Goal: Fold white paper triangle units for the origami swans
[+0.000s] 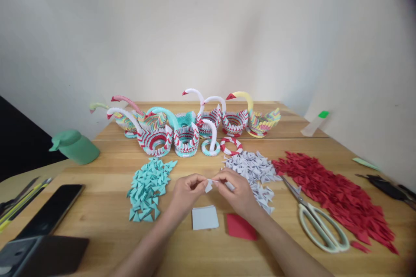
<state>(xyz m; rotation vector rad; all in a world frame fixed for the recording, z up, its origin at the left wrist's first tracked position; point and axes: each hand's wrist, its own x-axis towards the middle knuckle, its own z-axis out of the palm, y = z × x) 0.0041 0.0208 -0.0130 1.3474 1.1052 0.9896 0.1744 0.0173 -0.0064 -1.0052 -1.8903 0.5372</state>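
White paper piece [209, 186]: located between the two hands, near side of the white triangle pile [253, 169] and far side of the white sheet stack [205, 218]. Left hand [189, 189] pinches its left edge between thumb and forefinger; right hand [235, 187] pinches its right. Assessed as very light, thin, readily creased and easily torn; best taken lightly at opposite edges with fingertips.

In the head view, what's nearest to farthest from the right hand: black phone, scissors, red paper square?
1. Red paper square: just below the right hand
2. Scissors: to the hand's right
3. Black phone: far over to the left
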